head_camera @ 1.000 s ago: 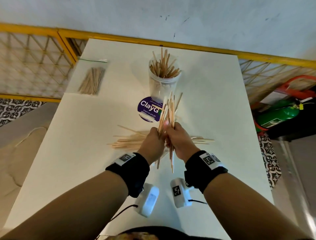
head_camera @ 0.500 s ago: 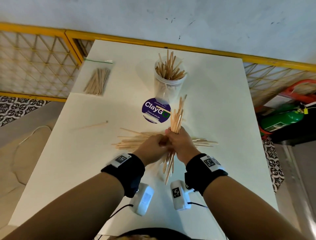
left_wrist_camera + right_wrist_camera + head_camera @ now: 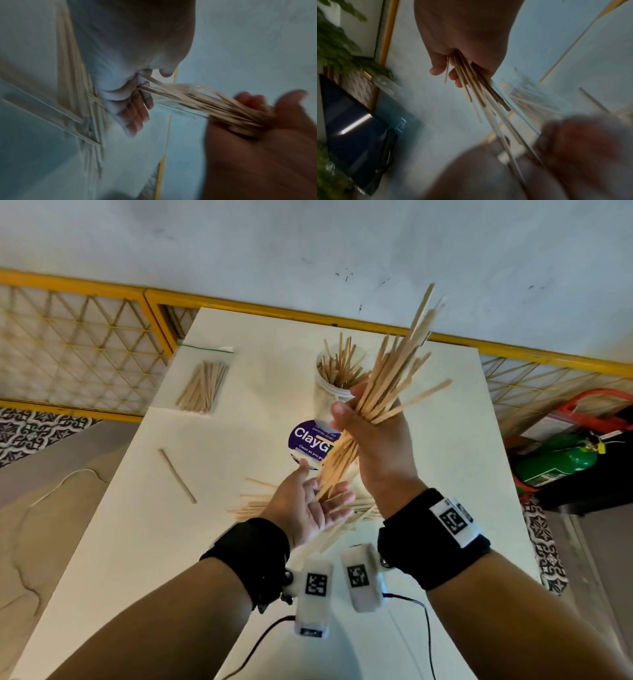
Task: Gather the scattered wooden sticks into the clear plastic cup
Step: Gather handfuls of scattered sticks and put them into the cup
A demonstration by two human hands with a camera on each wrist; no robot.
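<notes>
Left hand (image 3: 310, 505): we hold it flat under the bundle's low ends, fingers spread, gripping nothing.
Table pile (image 3: 255, 506): several sticks, uncounted.
Stray stick (image 3: 177, 475): one, left.
Right hand (image 3: 371, 436): clamped round the bundle (image 3: 387, 385); it fans, so sticks may slip (or miss).
Cup (image 3: 330, 395): one, far, part-filled.
Bag (image 3: 202, 385): one, far left.

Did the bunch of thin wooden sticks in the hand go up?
Yes. The bunch of thin wooden sticks in the right hand rose from below the round purple sticker to beside the clear plastic cup.
</notes>
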